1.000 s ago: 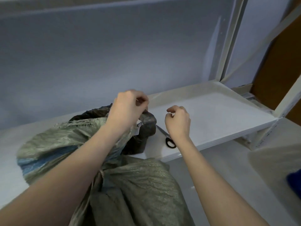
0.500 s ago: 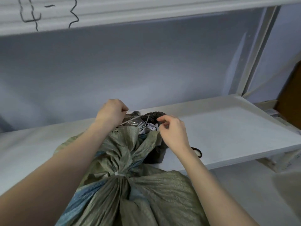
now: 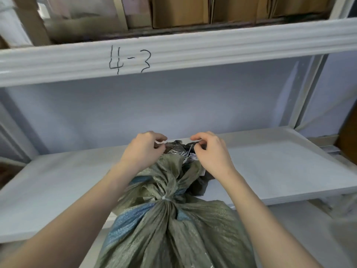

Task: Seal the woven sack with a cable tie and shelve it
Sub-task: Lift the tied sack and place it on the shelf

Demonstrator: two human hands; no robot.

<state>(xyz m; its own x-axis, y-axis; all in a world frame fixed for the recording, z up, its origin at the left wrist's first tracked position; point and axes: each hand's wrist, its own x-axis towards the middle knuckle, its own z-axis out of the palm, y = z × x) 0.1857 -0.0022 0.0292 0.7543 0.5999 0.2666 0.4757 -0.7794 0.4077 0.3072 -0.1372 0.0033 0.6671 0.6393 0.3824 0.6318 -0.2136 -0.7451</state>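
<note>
A grey-green woven sack (image 3: 173, 233) with blue patches leans against the front of the white shelf (image 3: 270, 171). A white cable tie (image 3: 165, 198) cinches its bunched neck, and the loose top flares above it. Behind the sack's top, a black plastic bag (image 3: 176, 146) of white cable ties lies open on the shelf. My left hand (image 3: 144, 151) and my right hand (image 3: 211, 152) hover over that bag. Each pinches a short white cable tie end (image 3: 160, 141) between thumb and finger. I cannot tell if the two ends belong to one tie.
The shelf beam above (image 3: 193, 49) carries the handwritten mark "4-3", with cardboard boxes (image 3: 179, 12) on the level over it. A white upright post (image 3: 307, 89) stands at the right. Bare shelf surface stretches to both sides of the sack.
The view has tilted up, bringing in the upper beam and boxes. My right hand reached into the black bag, and both hands have risen above it, pinching white tie ends. The scissors are out of sight.
</note>
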